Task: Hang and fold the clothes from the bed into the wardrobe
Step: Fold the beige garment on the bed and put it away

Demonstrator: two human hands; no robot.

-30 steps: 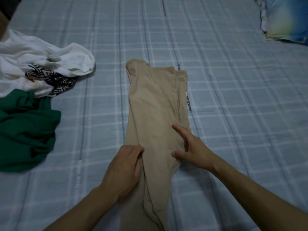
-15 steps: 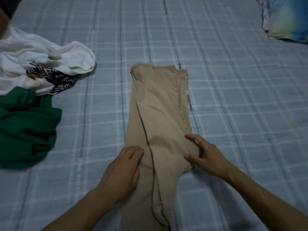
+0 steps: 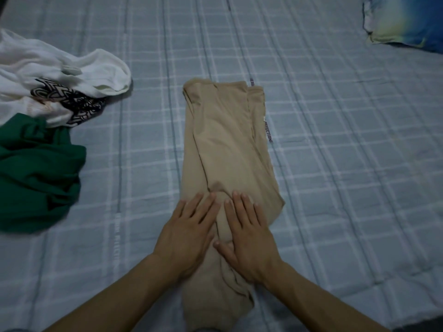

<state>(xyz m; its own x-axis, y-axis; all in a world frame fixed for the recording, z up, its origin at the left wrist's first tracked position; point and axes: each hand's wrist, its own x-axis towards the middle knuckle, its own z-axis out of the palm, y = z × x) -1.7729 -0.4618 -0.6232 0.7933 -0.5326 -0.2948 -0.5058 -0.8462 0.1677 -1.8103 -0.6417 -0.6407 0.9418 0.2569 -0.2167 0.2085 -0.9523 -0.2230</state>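
- The beige garment [image 3: 227,149] was laid out long and narrow in the middle of the bed [image 3: 335,164], sides already folded in so it ran away from the person in one strip. Couldn't tell for sure whether it was a top or trousers, just thin stretchy-looking fabric.
- Both hands sat flat on its near half, side by side and almost touching. Left hand [image 3: 189,233] had its fingers [image 3: 203,207] spread and pressing down, right hand [image 3: 249,233] the same with its fingers [image 3: 244,204] splayed. Neither was gripping anything, just open palms on cloth.
- Looked to me like the smoothing step, mid-fold. A ridge of bunched fabric ran between the two hands, so it wasn't flat there.
- Next move, I'd guess: push that ridge flat, then take an end of the strip and fold it over lengthwise. Slippery fabric like that would probably slide apart unless one hand pinned it.
- Plenty left to do. A white garment [image 3: 60,68], a black-and-white patterned piece [image 3: 69,101] and a green garment [image 3: 36,171] were heaped well off to the left, none folded.
- A blue and yellow pillow [image 3: 407,20] sat at the far right corner. No wardrobe in view.
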